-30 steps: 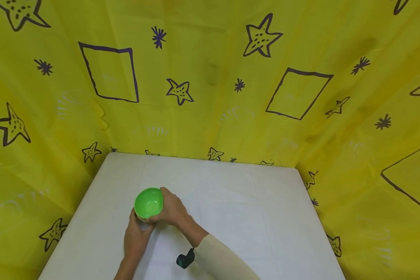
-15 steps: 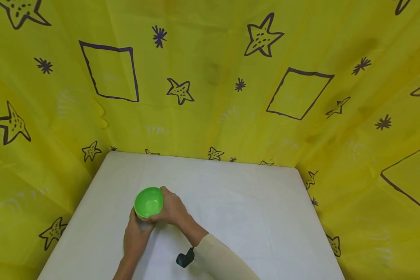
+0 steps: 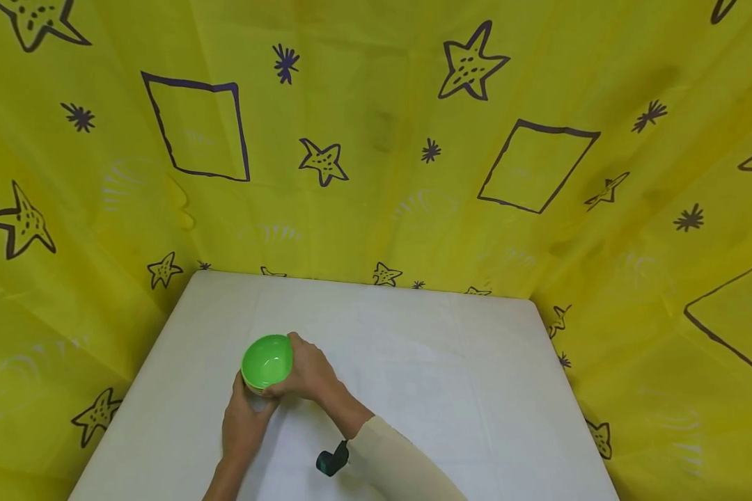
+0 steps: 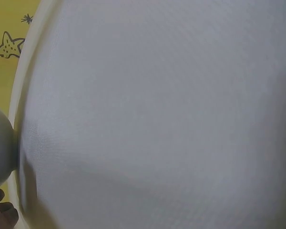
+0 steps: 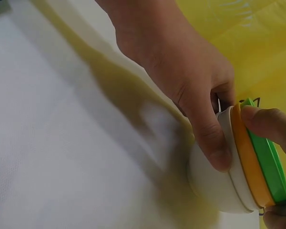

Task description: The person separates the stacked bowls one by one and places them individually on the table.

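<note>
A stack of nested bowls stands over the white table's left half. The green bowl [image 3: 266, 360] is innermost, its inside showing. In the right wrist view an orange bowl [image 5: 248, 157] rims it, and a white bowl [image 5: 209, 179] lies outermost. My left hand [image 3: 244, 428] grips the white bowl from the near left, thumb along its side. My right hand [image 3: 311, 372] pinches the green bowl's rim from the right. The left wrist view catches the white bowl's side [image 4: 0, 148] and a few fingertips [image 4: 7, 212] below it at the left edge.
The table [image 3: 464, 390] has a white cover. Yellow curtains [image 3: 376, 209] with drawn stars and squares hang behind it and on both sides. A small dark device [image 3: 332, 459] sits at the right wrist by the beige sleeve [image 3: 395, 463].
</note>
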A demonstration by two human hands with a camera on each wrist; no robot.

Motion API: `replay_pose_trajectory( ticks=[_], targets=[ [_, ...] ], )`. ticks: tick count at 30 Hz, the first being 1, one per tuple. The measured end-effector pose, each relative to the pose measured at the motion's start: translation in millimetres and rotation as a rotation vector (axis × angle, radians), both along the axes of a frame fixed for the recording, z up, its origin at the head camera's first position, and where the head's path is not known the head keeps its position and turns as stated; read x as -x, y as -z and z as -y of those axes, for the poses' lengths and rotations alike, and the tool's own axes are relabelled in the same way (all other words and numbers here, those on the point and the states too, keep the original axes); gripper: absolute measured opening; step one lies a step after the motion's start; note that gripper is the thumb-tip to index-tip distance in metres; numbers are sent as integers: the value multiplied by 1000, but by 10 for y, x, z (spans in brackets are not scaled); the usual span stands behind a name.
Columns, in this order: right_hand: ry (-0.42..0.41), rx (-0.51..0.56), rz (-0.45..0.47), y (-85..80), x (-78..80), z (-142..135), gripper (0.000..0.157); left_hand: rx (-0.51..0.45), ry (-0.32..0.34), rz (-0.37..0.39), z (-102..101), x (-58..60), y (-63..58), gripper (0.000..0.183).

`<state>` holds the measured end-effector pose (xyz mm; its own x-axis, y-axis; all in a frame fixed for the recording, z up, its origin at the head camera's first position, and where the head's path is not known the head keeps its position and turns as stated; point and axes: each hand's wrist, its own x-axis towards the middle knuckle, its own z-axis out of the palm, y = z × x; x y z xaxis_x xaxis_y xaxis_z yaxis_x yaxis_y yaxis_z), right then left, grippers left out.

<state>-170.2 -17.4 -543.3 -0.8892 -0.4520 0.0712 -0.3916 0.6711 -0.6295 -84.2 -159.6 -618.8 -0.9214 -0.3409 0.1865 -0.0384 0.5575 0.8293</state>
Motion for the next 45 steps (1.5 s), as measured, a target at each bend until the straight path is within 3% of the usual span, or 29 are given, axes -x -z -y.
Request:
replay_pose_trajectory(
  ticks=[28,38,45],
  targets=[
    [23,0,-5,-30,-11,7,92,-8,5,43,-2,-1,-10,92],
    [38,82,-41,-162,-22,-46,90,-19,0,65,-1,-9,-36,95],
    [83,161,-46,-236,-41,-183,89,3,13,27,-6,4,1,94]
  ],
)
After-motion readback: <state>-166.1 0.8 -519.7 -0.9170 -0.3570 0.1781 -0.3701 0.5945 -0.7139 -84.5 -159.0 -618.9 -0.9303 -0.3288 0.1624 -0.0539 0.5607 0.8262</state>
